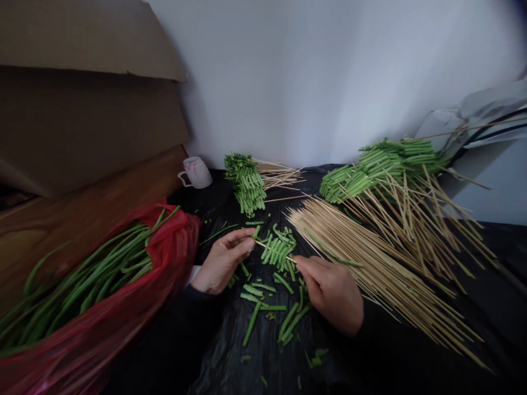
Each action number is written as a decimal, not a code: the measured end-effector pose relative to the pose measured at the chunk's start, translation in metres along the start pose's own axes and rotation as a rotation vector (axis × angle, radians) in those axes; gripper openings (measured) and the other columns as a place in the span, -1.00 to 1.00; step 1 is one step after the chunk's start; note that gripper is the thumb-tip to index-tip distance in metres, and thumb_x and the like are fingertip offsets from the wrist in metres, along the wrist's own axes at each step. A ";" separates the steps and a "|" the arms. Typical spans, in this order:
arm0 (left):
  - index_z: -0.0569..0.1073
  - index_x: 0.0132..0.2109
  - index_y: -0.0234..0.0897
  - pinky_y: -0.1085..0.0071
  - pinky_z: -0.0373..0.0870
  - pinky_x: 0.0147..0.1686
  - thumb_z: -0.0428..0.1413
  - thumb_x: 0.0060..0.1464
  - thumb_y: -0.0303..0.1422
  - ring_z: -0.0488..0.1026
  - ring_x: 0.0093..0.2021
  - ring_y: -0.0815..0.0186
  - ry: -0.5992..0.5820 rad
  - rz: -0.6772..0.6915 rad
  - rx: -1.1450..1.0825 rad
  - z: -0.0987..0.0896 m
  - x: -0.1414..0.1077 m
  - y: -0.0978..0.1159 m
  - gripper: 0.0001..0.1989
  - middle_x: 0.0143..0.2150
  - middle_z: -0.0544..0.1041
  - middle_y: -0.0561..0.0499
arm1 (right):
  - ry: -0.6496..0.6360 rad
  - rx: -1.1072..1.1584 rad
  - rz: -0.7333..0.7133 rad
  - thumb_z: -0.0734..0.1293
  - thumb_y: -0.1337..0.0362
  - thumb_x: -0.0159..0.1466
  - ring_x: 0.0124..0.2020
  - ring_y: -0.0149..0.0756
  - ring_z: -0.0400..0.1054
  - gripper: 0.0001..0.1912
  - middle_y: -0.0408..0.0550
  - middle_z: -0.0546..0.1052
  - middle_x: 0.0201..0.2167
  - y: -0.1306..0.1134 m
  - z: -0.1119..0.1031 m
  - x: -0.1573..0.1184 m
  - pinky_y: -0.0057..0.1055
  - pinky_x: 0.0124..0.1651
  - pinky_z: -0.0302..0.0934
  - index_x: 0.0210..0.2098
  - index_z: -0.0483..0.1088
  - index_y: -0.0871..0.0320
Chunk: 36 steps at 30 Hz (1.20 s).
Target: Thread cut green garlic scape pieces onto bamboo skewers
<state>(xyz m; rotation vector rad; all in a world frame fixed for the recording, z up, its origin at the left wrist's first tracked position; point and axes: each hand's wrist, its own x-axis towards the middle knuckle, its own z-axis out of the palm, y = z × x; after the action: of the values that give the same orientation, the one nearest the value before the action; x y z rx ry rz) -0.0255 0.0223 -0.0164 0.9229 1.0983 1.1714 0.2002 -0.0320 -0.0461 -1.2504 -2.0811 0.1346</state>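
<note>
My right hand (331, 291) pinches a thin wooden skewer (291, 259) that carries a row of short green bean pieces (276, 251). At the skewer's left end, my left hand (225, 260) holds a small bean piece (257, 231) between thumb and fingers, against the tip. Loose cut bean pieces (263, 306) lie below and between both hands on black plastic sheeting (230, 351). Just right of my right hand a large pile of bare skewers (370, 258) is spread, with one long bean lying on it.
A red plastic bag (175, 241) of long beans (102, 269) sits at left. Filled skewers are stacked at the back (249, 186) and back right (387, 164). A white mug (197, 173) stands by the wall, near a cardboard box (90, 120).
</note>
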 end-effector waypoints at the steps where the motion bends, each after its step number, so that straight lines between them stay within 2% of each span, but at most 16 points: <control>1: 0.62 -0.22 -0.25 0.54 0.33 -0.34 0.41 -0.26 -0.34 0.41 -0.35 0.45 -0.006 0.001 -0.006 -0.001 0.000 0.001 -0.65 -0.33 0.55 0.04 | 0.007 0.004 -0.004 0.12 0.40 0.34 -0.35 -0.32 0.44 -0.68 -0.06 0.54 -0.36 0.000 0.000 0.000 -0.43 -0.30 0.19 -0.06 0.45 0.16; 6: 0.61 -0.29 -0.29 0.56 0.34 -0.36 0.41 -0.26 -0.36 0.41 -0.37 0.47 -0.029 -0.022 -0.009 -0.006 0.000 0.003 -0.71 -0.34 0.54 0.05 | 0.035 0.017 -0.014 0.12 0.39 0.35 -0.32 -0.33 0.45 -0.69 -0.05 0.55 -0.32 -0.001 0.000 -0.001 -0.43 -0.27 0.20 -0.07 0.45 0.17; 19: 0.61 -0.34 -0.32 0.56 0.34 -0.38 0.43 -0.33 -0.38 0.43 -0.37 0.45 -0.031 -0.103 -0.061 -0.007 0.001 -0.002 -0.70 -0.41 0.55 0.04 | 0.041 0.036 -0.020 0.13 0.43 0.33 -0.35 -0.32 0.44 -0.68 -0.05 0.54 -0.37 0.000 0.000 -0.001 -0.43 -0.29 0.20 -0.08 0.46 0.19; 26: 0.60 -0.42 -0.33 0.57 0.29 -0.43 0.44 -0.36 -0.36 0.36 -0.46 0.50 -0.088 -0.114 0.003 0.002 -0.003 -0.004 -0.73 -0.44 0.51 0.07 | 0.019 0.060 -0.036 0.12 0.45 0.32 -0.35 -0.33 0.44 -0.66 -0.05 0.54 -0.38 -0.003 -0.001 0.000 -0.44 -0.28 0.21 -0.05 0.45 0.19; 31: 0.60 -0.42 -0.31 0.57 0.23 -0.45 0.42 -0.32 -0.34 0.31 -0.48 0.52 -0.121 -0.087 0.072 0.006 -0.004 -0.006 -0.75 -0.46 0.48 0.09 | 0.002 0.076 -0.038 0.12 0.45 0.32 -0.30 -0.32 0.45 -0.65 -0.04 0.55 -0.33 -0.003 0.001 -0.001 -0.44 -0.23 0.25 -0.04 0.45 0.18; 36: 0.60 -0.35 -0.28 0.52 0.24 -0.41 0.37 -0.21 -0.29 0.34 -0.44 0.45 -0.134 0.045 0.246 -0.001 -0.002 0.001 -0.78 -0.40 0.53 0.06 | 0.027 0.035 -0.032 0.13 0.43 0.33 -0.29 -0.29 0.46 -0.66 -0.03 0.56 -0.32 0.000 0.000 0.000 -0.41 -0.21 0.26 -0.03 0.44 0.18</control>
<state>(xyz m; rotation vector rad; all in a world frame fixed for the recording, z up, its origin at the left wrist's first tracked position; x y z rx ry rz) -0.0264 0.0202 -0.0154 1.2045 1.1339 1.0090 0.1998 -0.0321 -0.0462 -1.1914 -2.0656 0.1381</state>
